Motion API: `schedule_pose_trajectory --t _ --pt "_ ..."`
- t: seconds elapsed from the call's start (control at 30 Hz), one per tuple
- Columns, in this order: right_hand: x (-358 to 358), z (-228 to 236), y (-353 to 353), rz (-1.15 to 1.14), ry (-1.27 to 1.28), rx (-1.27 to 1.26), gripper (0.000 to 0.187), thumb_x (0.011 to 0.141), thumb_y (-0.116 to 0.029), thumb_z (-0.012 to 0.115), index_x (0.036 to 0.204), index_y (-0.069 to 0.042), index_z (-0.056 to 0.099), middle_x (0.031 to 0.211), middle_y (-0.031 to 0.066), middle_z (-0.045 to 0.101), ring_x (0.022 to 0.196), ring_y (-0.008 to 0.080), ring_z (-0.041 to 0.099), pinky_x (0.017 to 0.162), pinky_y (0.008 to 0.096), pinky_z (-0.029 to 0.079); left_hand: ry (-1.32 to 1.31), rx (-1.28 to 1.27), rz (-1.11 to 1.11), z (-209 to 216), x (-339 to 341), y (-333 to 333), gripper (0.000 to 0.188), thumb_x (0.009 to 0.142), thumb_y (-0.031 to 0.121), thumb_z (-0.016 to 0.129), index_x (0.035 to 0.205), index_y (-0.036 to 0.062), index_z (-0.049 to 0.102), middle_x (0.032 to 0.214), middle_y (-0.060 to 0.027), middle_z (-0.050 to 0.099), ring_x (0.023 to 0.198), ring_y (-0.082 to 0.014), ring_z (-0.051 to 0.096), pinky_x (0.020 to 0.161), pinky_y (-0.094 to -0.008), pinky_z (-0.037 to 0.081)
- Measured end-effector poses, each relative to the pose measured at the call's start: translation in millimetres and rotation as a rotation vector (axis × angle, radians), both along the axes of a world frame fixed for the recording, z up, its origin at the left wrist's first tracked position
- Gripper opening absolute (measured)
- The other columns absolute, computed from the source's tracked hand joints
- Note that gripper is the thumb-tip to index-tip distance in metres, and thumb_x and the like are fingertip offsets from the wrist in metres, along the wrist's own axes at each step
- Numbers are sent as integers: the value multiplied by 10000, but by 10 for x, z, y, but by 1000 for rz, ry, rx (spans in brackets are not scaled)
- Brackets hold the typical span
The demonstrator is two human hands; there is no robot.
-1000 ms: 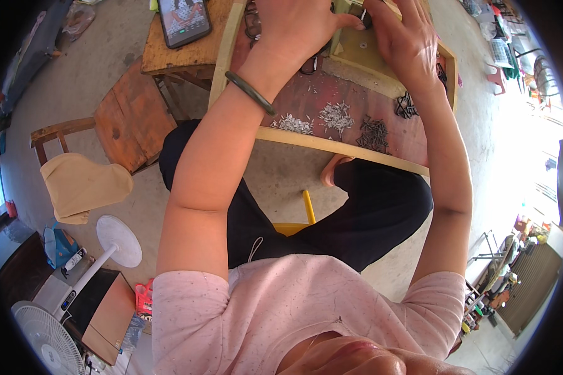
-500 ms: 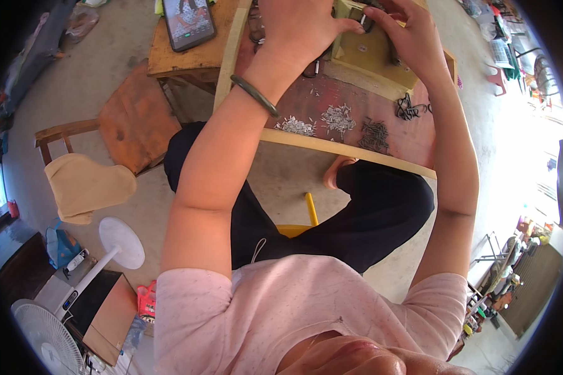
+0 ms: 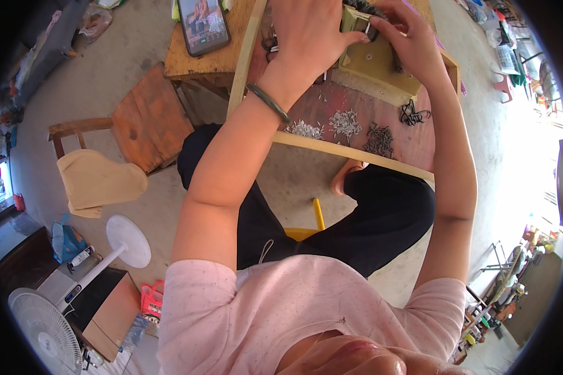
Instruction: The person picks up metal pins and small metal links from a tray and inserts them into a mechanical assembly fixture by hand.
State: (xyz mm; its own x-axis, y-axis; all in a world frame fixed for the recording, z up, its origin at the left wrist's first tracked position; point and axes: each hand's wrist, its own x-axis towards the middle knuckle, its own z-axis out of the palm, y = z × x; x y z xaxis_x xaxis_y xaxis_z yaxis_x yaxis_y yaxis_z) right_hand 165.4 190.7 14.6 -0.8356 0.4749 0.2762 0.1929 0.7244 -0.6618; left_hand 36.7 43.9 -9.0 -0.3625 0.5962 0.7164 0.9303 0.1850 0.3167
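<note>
My left hand (image 3: 309,34) reaches over the left part of a reddish tray (image 3: 325,97), its thumb stretched toward my right hand. The other left fingers are mostly hidden at the upper edge. My right hand (image 3: 410,40) is closed, thumb and fingers pinching a small black cord piece with a pale tip (image 3: 372,30). Both hands are at a yellowish wooden block (image 3: 378,65) in the tray. Nearer me lie small silvery pieces (image 3: 344,124), a paler silvery heap (image 3: 306,130), dark thin pieces (image 3: 379,140) and tangled black cords (image 3: 414,114).
The tray has a pale wooden rim (image 3: 350,152) above my knees. A phone (image 3: 204,25) lies on a wooden table (image 3: 175,56) at the left. A wooden chair (image 3: 150,122), a beige cushion (image 3: 100,178) and a white fan (image 3: 47,334) stand farther left.
The view has shifted slightly, so the tray and the table appear farther right. Both hands stay close together at the block; the small piece between them has tilted a little.
</note>
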Motion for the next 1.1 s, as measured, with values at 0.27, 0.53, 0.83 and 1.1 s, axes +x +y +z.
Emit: schedule_pose_trajectory --t 0.27,0.53,0.83,1.1 --pt "104 -10 -211 -212 -133 431 204 1007 -157 644 1143 -7 672 876 103 697 642 194 652 595 303 508 17 6 30 -152 108 19 918 698 346 917 1445 45 476 1487 -192 446 1470 -394 342 1198 -546 283" --pt "351 -46 -61 -87 -76 -357 217 992 -205 657 1119 -41 717 839 74 752 698 108 712 605 281 526 -278 142 -154 69 67 -226 645 797 292 877 1283 9 560 1278 -181 582 1279 -345 533 1109 -449 406" --pt "-37 -130 -857 79 -42 87 177 938 -142 673 1077 -44 726 892 61 753 733 181 717 664 324 561 -855 532 -159 50 -314 -475 269 937 254 783 1027 23 678 925 -20 675 836 -106 612 767 -264 474" --pt "-172 -599 -1414 557 14 404 52 794 -104 712 812 -66 682 898 94 613 843 284 667 711 407 560 -859 499 -203 48 -234 -573 232 951 234 771 999 24 685 887 5 676 781 -74 587 720 -224 455"
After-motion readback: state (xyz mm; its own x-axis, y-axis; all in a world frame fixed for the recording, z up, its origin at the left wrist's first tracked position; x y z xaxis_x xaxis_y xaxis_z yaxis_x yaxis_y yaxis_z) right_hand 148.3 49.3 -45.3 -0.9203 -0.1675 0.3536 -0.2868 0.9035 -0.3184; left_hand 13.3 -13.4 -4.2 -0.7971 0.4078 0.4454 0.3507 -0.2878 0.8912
